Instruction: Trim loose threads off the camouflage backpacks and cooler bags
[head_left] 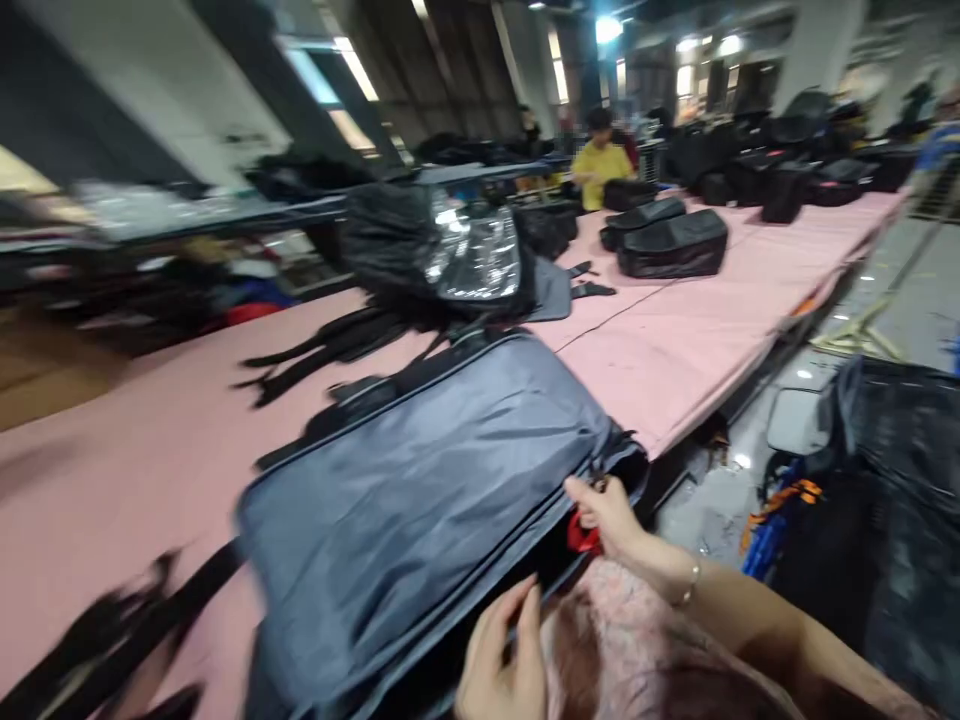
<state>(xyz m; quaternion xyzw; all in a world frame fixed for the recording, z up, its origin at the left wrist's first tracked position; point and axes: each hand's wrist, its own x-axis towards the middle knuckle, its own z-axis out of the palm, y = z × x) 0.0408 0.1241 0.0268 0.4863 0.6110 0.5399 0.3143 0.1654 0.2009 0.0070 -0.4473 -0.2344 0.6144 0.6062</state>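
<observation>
A blue-grey backpack [435, 480] lies lining-side up in front of me, its opening toward my body. At the opening's right corner, my right hand [611, 515] is closed in a pinch on the backpack's edge. Something red [582, 535] shows just under those fingers; its kind is unclear. Close to the near edge of the opening, my left hand [506, 655] has thumb and fingers drawn together, and what they hold, if anything, is hidden. Black straps [195, 590] stretch from the backpack's left side, blurred.
A pink-covered table [690, 350] runs away to the right. Beyond the backpack sits a black bag with shiny plastic [476, 250], and farther off are dark bags [675, 245]. A person in yellow [602, 170] stands at the far side. More dark bags [862, 520] stand at right.
</observation>
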